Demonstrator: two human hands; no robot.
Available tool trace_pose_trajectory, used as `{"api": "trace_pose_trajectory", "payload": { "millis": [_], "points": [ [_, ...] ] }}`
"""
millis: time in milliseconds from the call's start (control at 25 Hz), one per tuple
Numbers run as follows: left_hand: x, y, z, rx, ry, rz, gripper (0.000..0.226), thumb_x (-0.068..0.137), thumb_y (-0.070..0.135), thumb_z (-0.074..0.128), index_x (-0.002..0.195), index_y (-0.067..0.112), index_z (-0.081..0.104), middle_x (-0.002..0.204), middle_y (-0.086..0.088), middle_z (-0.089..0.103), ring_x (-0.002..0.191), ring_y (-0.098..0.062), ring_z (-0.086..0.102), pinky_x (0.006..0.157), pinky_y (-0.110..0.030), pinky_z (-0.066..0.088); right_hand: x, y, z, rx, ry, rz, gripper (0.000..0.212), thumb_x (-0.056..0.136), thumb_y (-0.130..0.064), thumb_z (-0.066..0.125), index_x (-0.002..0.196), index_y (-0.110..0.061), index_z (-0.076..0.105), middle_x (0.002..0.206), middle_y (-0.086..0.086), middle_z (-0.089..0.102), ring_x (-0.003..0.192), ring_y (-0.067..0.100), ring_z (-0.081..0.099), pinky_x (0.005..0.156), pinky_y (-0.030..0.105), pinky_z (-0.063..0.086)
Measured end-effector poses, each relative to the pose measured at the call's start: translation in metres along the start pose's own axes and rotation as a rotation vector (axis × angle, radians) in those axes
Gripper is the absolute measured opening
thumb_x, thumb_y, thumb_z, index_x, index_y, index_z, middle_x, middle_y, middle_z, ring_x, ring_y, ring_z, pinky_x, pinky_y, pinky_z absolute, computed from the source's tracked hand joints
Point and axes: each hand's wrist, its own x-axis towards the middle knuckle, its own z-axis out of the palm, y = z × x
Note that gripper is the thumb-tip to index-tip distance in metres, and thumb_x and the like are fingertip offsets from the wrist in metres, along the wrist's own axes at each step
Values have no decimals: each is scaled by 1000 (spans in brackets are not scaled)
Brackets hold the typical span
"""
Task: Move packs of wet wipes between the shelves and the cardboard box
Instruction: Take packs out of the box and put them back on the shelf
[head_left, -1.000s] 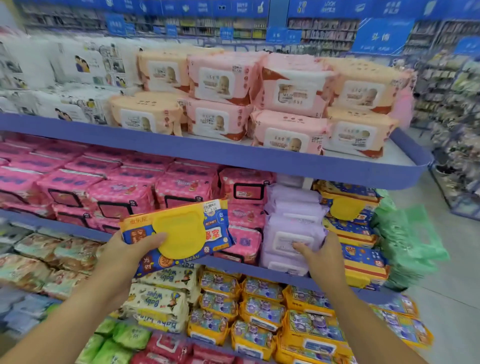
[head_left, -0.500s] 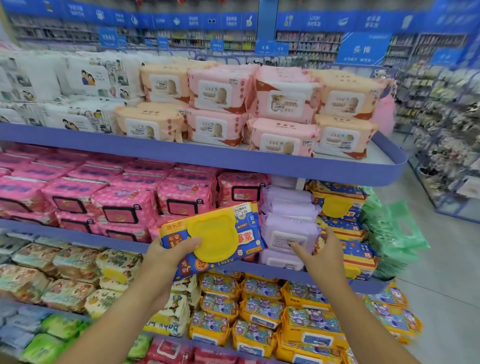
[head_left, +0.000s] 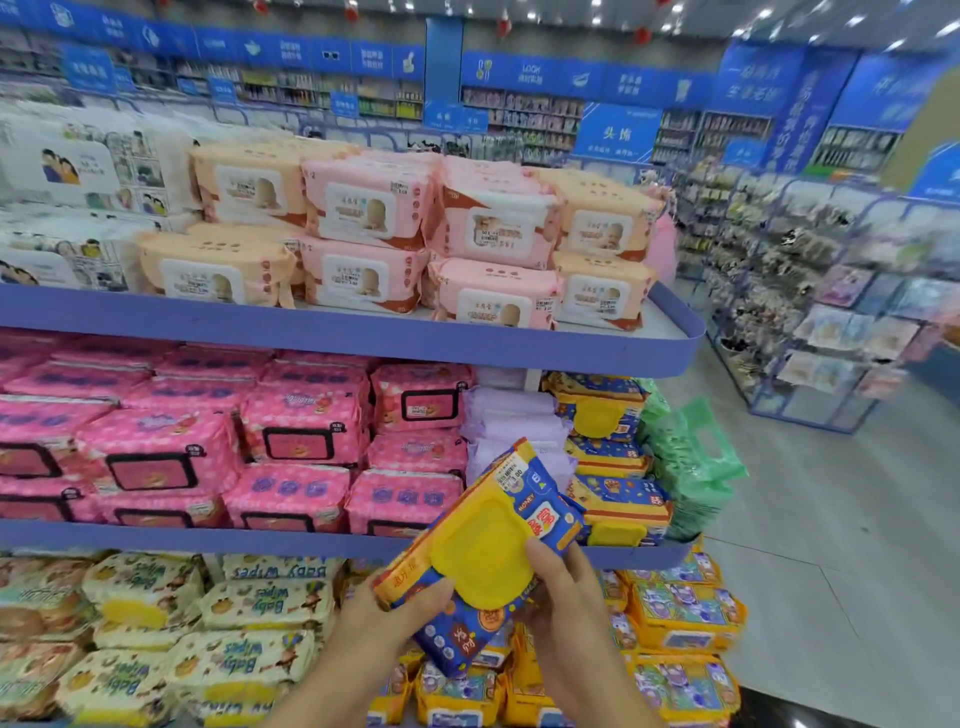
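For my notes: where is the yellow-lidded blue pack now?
Head view, lower centre: the left hand and right hand hold the blue pack tilted, just left of the matching stack.

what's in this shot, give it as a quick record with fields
held item: blue and yellow pack, tilted, yellow lid facing the camera
left hand: grips its lower-left end
right hand: grips its right side, thumb on the lid
matching stack: right end of the middle shelf
cardboard box: not in view

- Grey tiled floor (head_left: 831, 545), right side, pale glare.
- Blue sign boards (head_left: 618, 132) along far wall.
- Ceiling lights (head_left: 852, 21), upper right, bright.
- Display rack (head_left: 810, 291) on the right, small goods.
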Motion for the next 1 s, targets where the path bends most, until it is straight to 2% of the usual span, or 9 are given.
{"api": "trace_pose_trajectory", "payload": {
  "millis": [80,200,320,440,560,640,760,880,1000],
  "points": [
    [-3,19,-13,346,-52,17,115,23,86,82,121,31,62,132,6,64,124,-18,60,105,-44,46,-5,-27,-15,-154,-33,-70,88,49,-44,99,127,-30,60,112,-6,77,100,18,74,74,31,61],
    [-1,73,-5,615,-111,295,115,38,92,73,138,47,42,147,22,42,140,-6,40,112,-37,37,-10,-73,-25,-548,-151,-188,75,59,-29,89,127,-32,57,107,-8,77,98,14,74,80,36,61],
    [10,114,43,865,-377,368,112,56,72,85,150,46,30,147,20,45,132,-5,48,104,-31,44,-18,-108,-36,-839,-273,-181,70,58,-36,89,120,-38,57,107,4,75,87,21,68,78,48,53],
    [16,115,87,925,-548,296,76,63,60,87,127,27,60,121,1,69,105,-16,69,93,-43,57,-20,-128,-58,-907,-304,-138,67,55,-39,93,110,-39,54,108,8,72,76,22,58,75,46,48],
    [26,93,122,856,-476,437,40,74,39,86,95,10,69,92,-11,72,75,-21,67,72,-38,54,-6,-149,-95,-968,-336,-95,77,56,-43,93,120,-49,51,125,-7,66,96,16,68,95,44,53],
    [34,82,140,689,-390,453,19,80,25,85,91,14,75,89,0,77,78,-14,71,73,-29,56,9,-171,-131,-984,-422,-50,87,55,-51,93,129,-51,48,135,-15,60,119,4,61,106,35,48],
    [57,78,174,548,-249,466,21,82,18,84,102,17,76,101,-3,79,92,-23,76,81,-35,61,40,-205,-192,-939,-448,3,98,48,-44,97,133,-34,50,128,-6,68,111,13,70,91,30,56],
    [94,78,202,477,-139,437,35,82,15,84,114,13,70,107,-3,78,93,-23,77,79,-36,63,93,-220,-230,-856,-353,-93,99,35,-49,101,121,-19,61,108,5,77,96,23,75,78,32,60],
    [140,85,222,477,-101,385,42,81,10,84,118,11,63,107,-2,79,97,-20,76,80,-33,62,157,-232,-240,-771,-333,-133,68,56,-27,99,113,-9,67,104,8,78,90,25,76,70,31,60]
  ]
}}
